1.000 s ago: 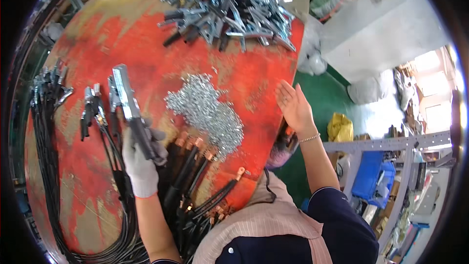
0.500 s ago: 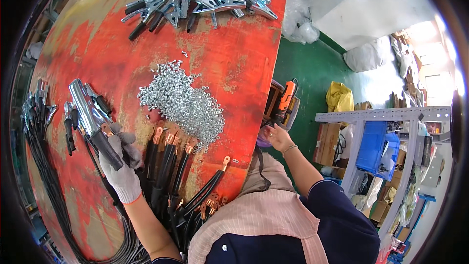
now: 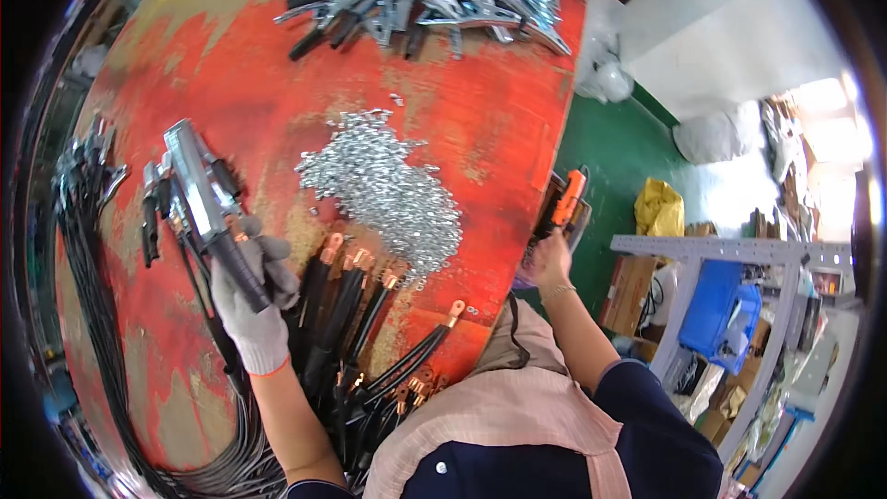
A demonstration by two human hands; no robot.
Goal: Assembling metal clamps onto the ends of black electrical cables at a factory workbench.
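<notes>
My left hand (image 3: pixel 254 286), in a whitish-grey knit glove, is closed around a silver metal spring clamp (image 3: pixel 194 171) with a black grip, raised over the table. A copper lug shows beside the clamp at my fingers. Other clamps on black cables (image 3: pixel 152 212) lie just behind it. My bare right hand (image 3: pixel 552 261), a bracelet at its wrist, is past the table's right edge, its fingers partly hidden. It closes on the dark lower part of an orange and black power tool (image 3: pixel 568 199).
A heap of small metal screws and nuts (image 3: pixel 388 194) covers the middle of the red, worn table (image 3: pixel 490 120). Black cables with copper lugs (image 3: pixel 356 263) lie near me. Many clamps (image 3: pixel 416 0) are piled at the far end. A grey metal shelf (image 3: pixel 730 248) with a blue bin (image 3: pixel 716 310) stands right.
My view has shifted, so the table sits further right in it. My right hand has moved up onto the power tool. My left hand still holds the clamp.
</notes>
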